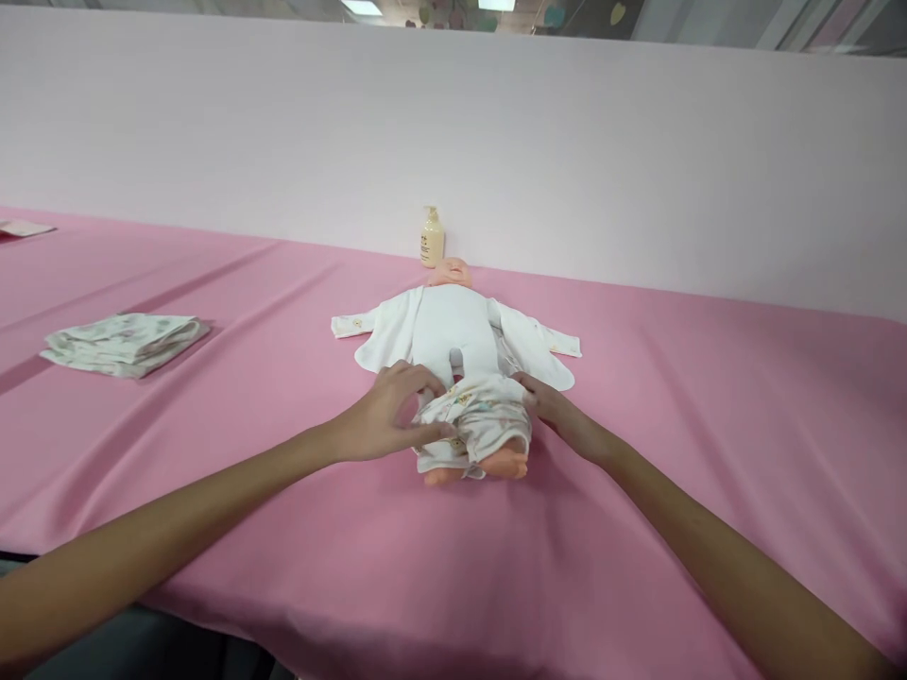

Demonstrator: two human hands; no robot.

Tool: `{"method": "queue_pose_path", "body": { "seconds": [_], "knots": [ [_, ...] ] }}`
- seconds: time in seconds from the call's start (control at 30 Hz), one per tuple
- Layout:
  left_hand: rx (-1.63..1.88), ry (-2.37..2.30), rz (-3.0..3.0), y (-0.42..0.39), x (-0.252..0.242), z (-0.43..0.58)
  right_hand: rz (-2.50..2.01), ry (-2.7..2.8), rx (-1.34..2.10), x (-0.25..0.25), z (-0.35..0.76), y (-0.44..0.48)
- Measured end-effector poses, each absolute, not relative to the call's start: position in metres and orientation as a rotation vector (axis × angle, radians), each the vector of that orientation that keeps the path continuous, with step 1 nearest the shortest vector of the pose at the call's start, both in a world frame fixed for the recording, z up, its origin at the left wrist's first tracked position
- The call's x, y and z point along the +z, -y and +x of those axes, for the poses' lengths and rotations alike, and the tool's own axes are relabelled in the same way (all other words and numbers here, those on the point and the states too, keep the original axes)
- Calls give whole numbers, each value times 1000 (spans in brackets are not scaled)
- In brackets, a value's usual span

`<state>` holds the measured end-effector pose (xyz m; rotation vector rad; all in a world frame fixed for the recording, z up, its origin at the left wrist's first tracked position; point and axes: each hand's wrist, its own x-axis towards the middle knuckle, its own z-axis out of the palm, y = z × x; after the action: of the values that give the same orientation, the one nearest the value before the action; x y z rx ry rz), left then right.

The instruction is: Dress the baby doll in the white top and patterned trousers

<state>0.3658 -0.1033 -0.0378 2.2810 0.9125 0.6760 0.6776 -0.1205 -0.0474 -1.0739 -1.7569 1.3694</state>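
A baby doll [453,316] lies on its back, its head away from me, in a white cloth body with a long-sleeved white jacket [386,331] spread open beneath it. Patterned baby pants [488,416] are bunched around its lower legs, and the feet stick out at the near end. My left hand [397,406] is at the left side of the pants, thumb and fingers curved around a bit of the fabric. At the right edge of the waistband, my right hand [559,416] has its fingers closed on the cloth; some fingertips are hidden.
A cream pump bottle [432,238] stands behind the doll's head, by the white wall [453,142]. Folded patterned cloth [128,342] lies to the left on the pink table cover [283,557]. Another flat item [25,229] rests at the far left edge.
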Motion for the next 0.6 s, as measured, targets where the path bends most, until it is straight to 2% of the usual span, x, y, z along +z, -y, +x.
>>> {"method": "queue_pose_path", "body": {
  "seconds": [0.2,0.4,0.6],
  "knots": [
    [495,-802,1958,90,-47,347,-1111,1632,1352,-36,660,95],
    [560,-801,1769,92,-57,344,-1085,1423,1433,-37,644,76],
    [447,-882,1867,102,-51,344,-1170,1315,1511,-54,651,89]
  ]
}}
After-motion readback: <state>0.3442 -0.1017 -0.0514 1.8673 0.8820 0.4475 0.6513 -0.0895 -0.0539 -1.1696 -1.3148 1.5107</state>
